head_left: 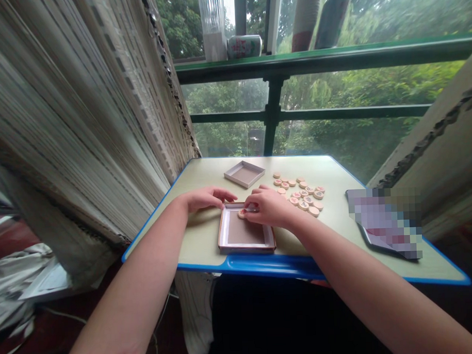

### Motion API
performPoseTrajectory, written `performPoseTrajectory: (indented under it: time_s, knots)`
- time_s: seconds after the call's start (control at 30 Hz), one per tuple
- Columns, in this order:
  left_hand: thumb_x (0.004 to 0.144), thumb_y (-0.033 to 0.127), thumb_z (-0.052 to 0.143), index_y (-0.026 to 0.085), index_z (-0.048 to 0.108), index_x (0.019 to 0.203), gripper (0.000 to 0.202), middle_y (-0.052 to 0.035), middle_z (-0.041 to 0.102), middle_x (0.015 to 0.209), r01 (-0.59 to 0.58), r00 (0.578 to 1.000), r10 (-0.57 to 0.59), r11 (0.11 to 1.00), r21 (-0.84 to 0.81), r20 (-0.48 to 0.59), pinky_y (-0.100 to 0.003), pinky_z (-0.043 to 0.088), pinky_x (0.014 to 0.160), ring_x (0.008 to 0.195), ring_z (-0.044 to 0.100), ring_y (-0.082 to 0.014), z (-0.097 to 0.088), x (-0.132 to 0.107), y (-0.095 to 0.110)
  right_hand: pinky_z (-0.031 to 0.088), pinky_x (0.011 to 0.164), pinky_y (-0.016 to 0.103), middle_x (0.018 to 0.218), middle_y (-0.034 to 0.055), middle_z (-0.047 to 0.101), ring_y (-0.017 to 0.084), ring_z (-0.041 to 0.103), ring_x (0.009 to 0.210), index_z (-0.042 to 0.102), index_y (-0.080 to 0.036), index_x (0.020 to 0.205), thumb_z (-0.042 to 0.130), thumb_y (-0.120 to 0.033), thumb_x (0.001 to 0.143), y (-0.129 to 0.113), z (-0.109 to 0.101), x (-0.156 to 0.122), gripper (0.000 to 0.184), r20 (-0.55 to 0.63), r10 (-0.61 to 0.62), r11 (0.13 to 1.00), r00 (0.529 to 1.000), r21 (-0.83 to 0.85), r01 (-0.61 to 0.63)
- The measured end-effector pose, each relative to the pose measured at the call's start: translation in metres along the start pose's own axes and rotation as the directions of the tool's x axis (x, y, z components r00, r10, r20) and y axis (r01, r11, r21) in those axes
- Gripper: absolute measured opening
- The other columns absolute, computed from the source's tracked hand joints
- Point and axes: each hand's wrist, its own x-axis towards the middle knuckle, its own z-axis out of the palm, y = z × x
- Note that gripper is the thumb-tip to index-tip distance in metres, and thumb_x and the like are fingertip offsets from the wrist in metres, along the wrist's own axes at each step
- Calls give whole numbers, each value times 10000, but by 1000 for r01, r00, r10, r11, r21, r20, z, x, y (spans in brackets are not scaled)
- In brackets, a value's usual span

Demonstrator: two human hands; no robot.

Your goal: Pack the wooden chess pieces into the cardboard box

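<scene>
Near the bench's (331, 235) front edge, the right hand (270, 207) has its fingers pinched on a xiangqi piece (242, 214) inside the shallow box's (246, 246) far-left corner. The left hand (206, 197) rests at that corner's rim, fingers loosely apart. Loose xiangqi pieces (304, 195) and the box lid (244, 173) lie nearer the far edge.

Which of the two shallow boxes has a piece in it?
The nearer box, by the front edge: the right hand holds a disc in its corner. The farther box looks empty.
</scene>
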Motion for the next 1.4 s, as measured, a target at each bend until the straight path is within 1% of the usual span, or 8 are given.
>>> performPoseTrajectory:
  time_s: [0.4, 0.6, 0.73, 0.93, 1.07, 1.17, 1.3, 1.4]
  knots:
    - [605, 198, 709, 200, 640, 1124, 524, -56, 628, 1182, -8, 998, 2, 996, 90, 68, -311, 336, 1006, 1136, 519, -209, -2, 0, -2, 329, 620, 261, 763, 63, 628, 170, 474, 756, 722, -194, 822, 624, -393, 772, 4, 5, 2, 228, -61, -49, 999, 997, 7, 49]
    - [614, 206, 706, 194, 669, 1075, 463, -48, 650, 1136, -43, 998, 35, 988, 146, 57, -294, 347, 982, 1100, 527, -210, -2, 0, -1, 312, 600, 252, 746, 49, 615, 148, 459, 711, 733, -223, 859, 579, -424, 803, 4, 9, 2, 259, -37, -109, 994, 993, 28, 110]
    - [616, 183, 691, 185, 684, 1037, 421, -49, 665, 1096, -65, 997, 58, 989, 132, 57, -287, 368, 959, 1068, 550, -204, 1, 0, 1, 324, 615, 253, 772, 45, 621, 154, 469, 727, 718, -216, 845, 620, -418, 761, 5, 10, 2, 240, -31, -102, 994, 994, 30, 103]
    - [603, 171, 666, 158, 712, 925, 326, -58, 700, 973, 0, 996, 3, 999, 35, -91, -288, 427, 894, 940, 607, -182, 7, 4, 1, 345, 649, 270, 795, 49, 624, 169, 478, 750, 690, -203, 812, 604, -376, 763, 4, 11, 3, 199, -44, -71, 998, 997, 0, 71]
    - [592, 171, 648, 137, 719, 888, 306, -63, 711, 911, 13, 987, -4, 998, 54, -160, -292, 447, 874, 893, 623, -184, 9, 7, 0, 337, 626, 262, 807, 44, 625, 168, 486, 757, 706, -233, 870, 613, -351, 756, 4, 10, 2, 188, -33, -54, 998, 998, 11, 54]
    - [586, 179, 636, 121, 723, 854, 288, -68, 718, 873, 8, 975, 12, 996, 87, -221, -308, 454, 868, 860, 631, -192, 10, 10, -1, 341, 624, 256, 813, 37, 639, 165, 499, 775, 718, -239, 829, 619, -348, 756, 1, 9, 2, 164, -46, -73, 996, 996, 46, 75]
    - [588, 194, 617, 117, 727, 844, 289, -62, 721, 831, 23, 950, 18, 991, 130, -311, -321, 470, 833, 816, 633, -197, 8, 13, -4, 382, 703, 261, 798, 22, 678, 145, 505, 742, 710, -204, 728, 648, -288, 732, -3, 12, 3, 104, -50, -165, 974, 985, 151, 171]
    - [597, 197, 591, 119, 727, 860, 306, -56, 719, 815, 53, 912, 21, 984, 168, -409, -312, 483, 780, 782, 629, -192, 4, 14, -8, 398, 699, 268, 703, 22, 673, 157, 504, 732, 699, -195, 715, 663, -242, 707, -6, 16, 3, 60, -33, -163, 963, 986, 211, 167]
